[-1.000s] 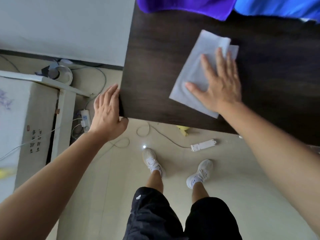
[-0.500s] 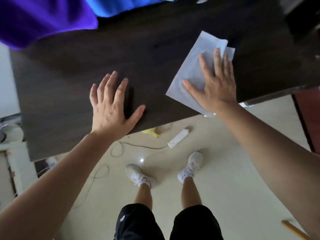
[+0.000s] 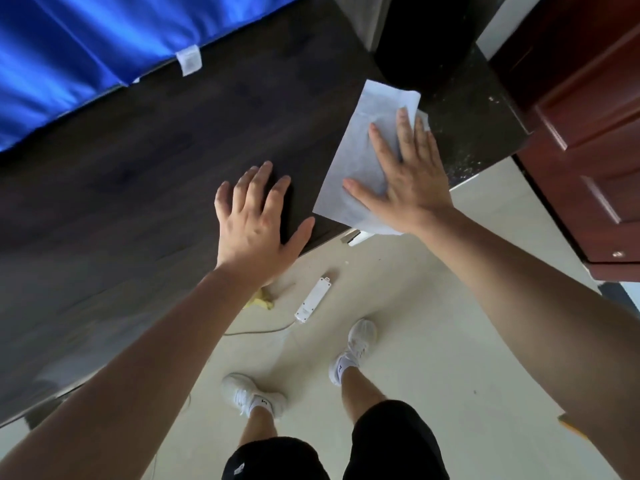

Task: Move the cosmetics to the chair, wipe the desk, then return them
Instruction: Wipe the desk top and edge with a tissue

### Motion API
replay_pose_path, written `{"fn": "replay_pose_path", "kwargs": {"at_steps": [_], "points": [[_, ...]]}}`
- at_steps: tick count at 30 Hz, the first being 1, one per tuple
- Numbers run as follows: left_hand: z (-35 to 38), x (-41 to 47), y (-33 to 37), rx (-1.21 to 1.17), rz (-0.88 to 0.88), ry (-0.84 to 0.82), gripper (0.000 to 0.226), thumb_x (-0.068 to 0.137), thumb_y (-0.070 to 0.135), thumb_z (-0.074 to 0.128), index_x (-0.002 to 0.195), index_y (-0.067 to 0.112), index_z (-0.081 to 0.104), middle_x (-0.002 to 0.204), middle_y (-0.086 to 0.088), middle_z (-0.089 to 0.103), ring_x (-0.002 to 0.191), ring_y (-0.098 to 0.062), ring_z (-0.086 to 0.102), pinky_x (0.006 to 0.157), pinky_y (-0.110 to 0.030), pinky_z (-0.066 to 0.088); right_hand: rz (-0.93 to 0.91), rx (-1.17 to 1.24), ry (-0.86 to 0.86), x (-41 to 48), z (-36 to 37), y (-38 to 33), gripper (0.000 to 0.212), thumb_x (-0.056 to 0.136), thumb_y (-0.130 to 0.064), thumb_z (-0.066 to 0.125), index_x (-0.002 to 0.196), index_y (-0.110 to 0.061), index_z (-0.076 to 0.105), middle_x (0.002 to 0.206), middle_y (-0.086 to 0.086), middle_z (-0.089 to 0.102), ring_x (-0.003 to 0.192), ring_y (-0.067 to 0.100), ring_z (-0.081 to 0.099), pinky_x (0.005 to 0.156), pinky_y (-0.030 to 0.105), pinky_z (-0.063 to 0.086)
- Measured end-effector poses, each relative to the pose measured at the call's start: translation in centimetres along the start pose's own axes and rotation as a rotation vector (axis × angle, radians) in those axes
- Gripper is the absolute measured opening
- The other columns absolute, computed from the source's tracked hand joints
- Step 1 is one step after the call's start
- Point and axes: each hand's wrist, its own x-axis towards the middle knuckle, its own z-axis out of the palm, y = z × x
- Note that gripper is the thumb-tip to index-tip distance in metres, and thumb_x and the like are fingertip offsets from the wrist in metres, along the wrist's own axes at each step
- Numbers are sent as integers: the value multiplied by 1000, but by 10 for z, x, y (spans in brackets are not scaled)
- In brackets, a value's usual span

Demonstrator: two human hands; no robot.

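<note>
The dark wooden desk (image 3: 145,174) runs across the upper left. A white paper wipe (image 3: 360,147) lies flat at the desk's right end, its lower corner over the front edge. My right hand (image 3: 408,174) presses flat on the wipe with fingers spread. My left hand (image 3: 256,220) rests palm down on the bare desk top just left of the wipe, fingers apart and holding nothing. No cosmetics and no chair are in view.
Blue cloth (image 3: 86,53) covers the desk's far side. A dark speckled surface (image 3: 474,123) adjoins the desk's right end, with a reddish wooden door (image 3: 588,140) beyond. On the pale floor lie a white power strip (image 3: 311,299) and a yellow scrap (image 3: 261,299).
My right hand has slid the wipe along the desk to its right end. My left hand left the desk's left corner and now lies flat on the top, close to the wipe.
</note>
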Motion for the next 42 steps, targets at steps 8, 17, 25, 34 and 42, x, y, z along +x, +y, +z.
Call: {"fn": "replay_pose_path", "kwargs": {"at_steps": [8,17,25,34,42], "points": [[11,28,28,62,-96,-35,63,91,57,45,138,17,53,150,-11,46,135,-34,41,108,-54,28,-85,67,-14,26,-6,7,99,84,-89,22,161,-28,14,168,18,-3,155,39,-1,126,50,8],[15,41,42,84,-206,-53,59,90,55,42,140,23,45,150,-8,42,132,-35,37,105,-56,28,-150,138,-46,28,-10,15,97,86,-86,28,161,-27,15,168,18,-3,155,38,-3,126,48,5],[27,60,60,62,-357,83,55,84,56,52,127,22,55,133,-7,47,118,-34,42,104,-54,26,-242,479,114,42,-11,43,35,95,-44,63,115,-15,69,155,13,44,144,28,41,101,39,52],[31,118,110,18,-355,76,51,83,49,55,124,17,59,129,-9,51,115,-35,45,102,-54,27,-274,531,150,86,-38,106,24,97,-20,66,114,-4,70,133,12,62,120,23,63,92,35,56],[43,168,182,-11,-364,59,47,84,41,56,123,16,61,128,-11,55,117,-34,47,101,-54,31,-287,494,250,124,-71,196,21,100,-12,61,114,2,69,129,17,62,125,29,60,107,24,44]]}}
